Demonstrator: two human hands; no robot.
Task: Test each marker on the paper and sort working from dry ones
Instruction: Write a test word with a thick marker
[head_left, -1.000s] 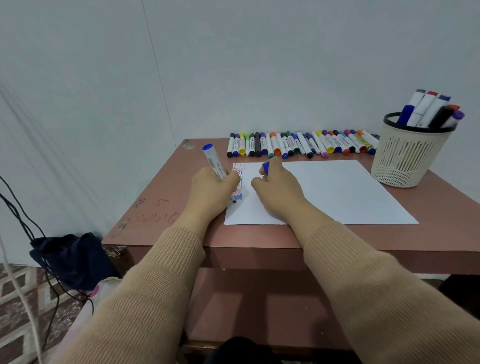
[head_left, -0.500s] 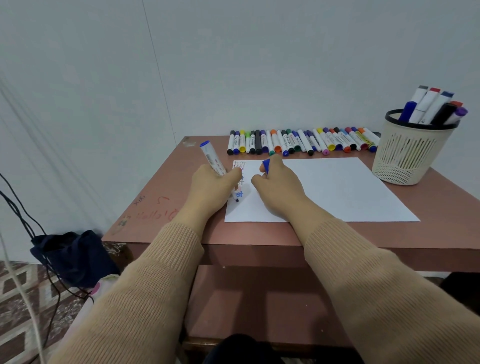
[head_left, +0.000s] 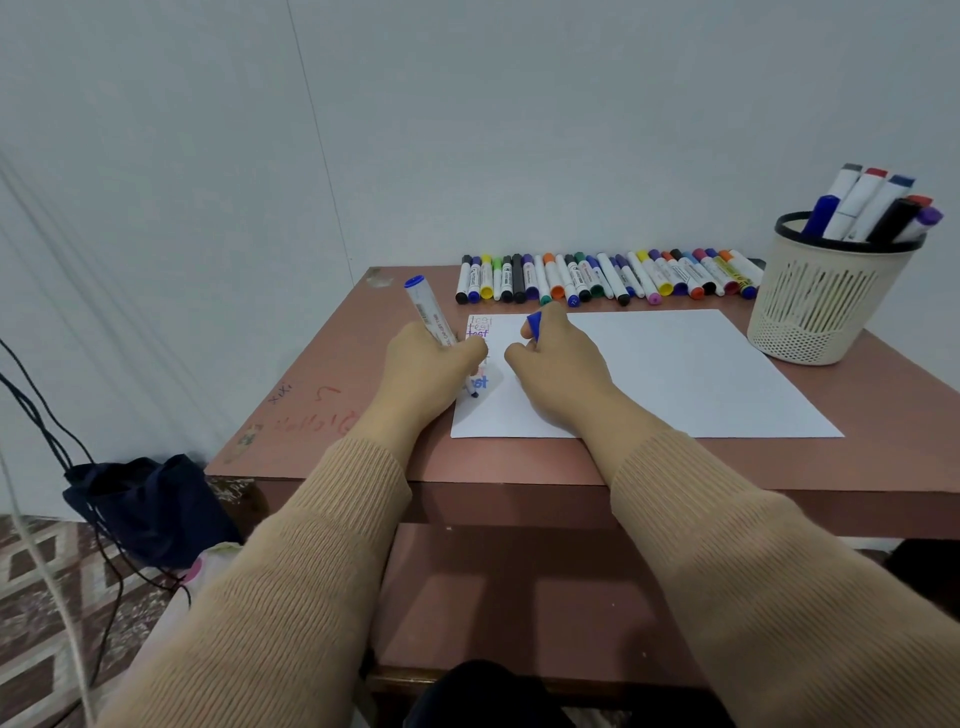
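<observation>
My left hand (head_left: 423, 371) grips a white marker with a blue end (head_left: 428, 312), its tip touching the white paper (head_left: 675, 374) near the lower left corner. Coloured "test" words run down the paper's left edge. My right hand (head_left: 556, 364) rests on the paper and holds the blue cap (head_left: 534, 325) between its fingers. A row of several capped markers (head_left: 602, 278) lies along the table's back edge.
A beige mesh pen cup (head_left: 821, 306) with several markers stands at the back right of the brown table (head_left: 322, 395). A dark bag (head_left: 140, 499) and cables lie on the floor to the left. A lower shelf sits under the tabletop.
The marker tip has moved down the paper's left edge, below the blue "test". The right hand stays in place with the cap.
</observation>
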